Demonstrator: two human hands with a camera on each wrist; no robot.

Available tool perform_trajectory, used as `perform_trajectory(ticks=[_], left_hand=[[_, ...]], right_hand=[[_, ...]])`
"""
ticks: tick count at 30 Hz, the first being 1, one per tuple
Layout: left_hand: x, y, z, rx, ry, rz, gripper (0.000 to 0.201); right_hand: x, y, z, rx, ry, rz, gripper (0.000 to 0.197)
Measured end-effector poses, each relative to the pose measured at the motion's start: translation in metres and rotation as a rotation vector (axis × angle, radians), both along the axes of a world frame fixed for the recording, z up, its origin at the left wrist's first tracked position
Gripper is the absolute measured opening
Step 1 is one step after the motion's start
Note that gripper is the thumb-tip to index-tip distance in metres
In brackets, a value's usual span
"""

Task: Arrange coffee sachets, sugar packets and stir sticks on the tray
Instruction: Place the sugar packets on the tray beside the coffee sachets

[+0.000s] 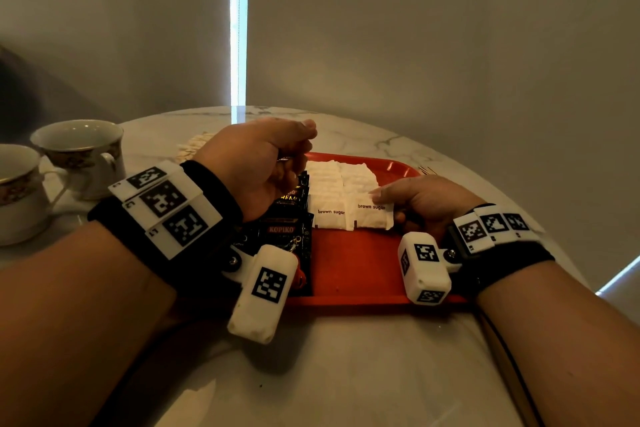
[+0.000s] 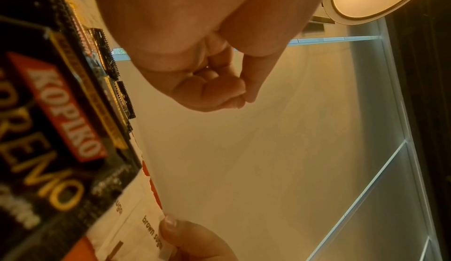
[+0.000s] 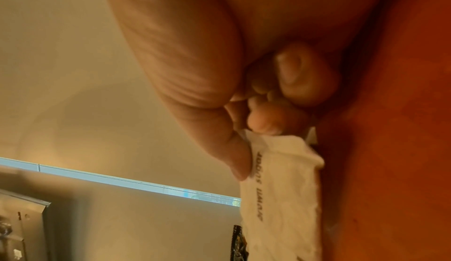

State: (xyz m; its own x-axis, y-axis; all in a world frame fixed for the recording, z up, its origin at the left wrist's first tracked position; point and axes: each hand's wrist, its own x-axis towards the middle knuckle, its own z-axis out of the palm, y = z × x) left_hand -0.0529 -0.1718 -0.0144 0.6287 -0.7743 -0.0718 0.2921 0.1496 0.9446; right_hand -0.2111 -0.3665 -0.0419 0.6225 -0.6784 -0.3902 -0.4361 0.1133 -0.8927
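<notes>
Two hands are over the tray. Right hand (image 1: 424, 199), right of centre in the head view, pinches the near right corner of a sugar packet (image 1: 374, 215) between thumb and fingers; the packet lies flat on the red tray (image 1: 360, 270). Left hand (image 1: 256, 163), centre of frame, is raised above the tray's left side with fingers curled into a loose fist; the left wrist view shows nothing between them.

Sugar packets (image 1: 337, 180) lie in two overlapping rows up the tray's middle, the nearest ones reading "brown sugar". Black coffee sachets (image 1: 291, 232) overlap in a row along the tray's left part, partly hidden under the left hand and wrist camera. Stir sticks (image 1: 194, 146) sit in a pile on the marble table (image 1: 346, 374), off the tray, behind the left hand. Two cups (image 1: 79, 156) stand at left of frame.
</notes>
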Motion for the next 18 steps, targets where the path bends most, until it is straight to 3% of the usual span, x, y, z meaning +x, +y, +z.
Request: perform_trajectory(ticks=[8,18], left_hand=[[0.0014,0.0002,0.0004,0.002,0.010,-0.004,0.013],[0.0009,0.0010,0.0015,0.010,0.026,-0.001,0.017]], right_hand=[[0.0007,-0.0026,-0.0017,-0.041,0.037,0.003,0.029],[0.0006,-0.0004,0.0003,-0.114,0.037,0.017,0.013]])
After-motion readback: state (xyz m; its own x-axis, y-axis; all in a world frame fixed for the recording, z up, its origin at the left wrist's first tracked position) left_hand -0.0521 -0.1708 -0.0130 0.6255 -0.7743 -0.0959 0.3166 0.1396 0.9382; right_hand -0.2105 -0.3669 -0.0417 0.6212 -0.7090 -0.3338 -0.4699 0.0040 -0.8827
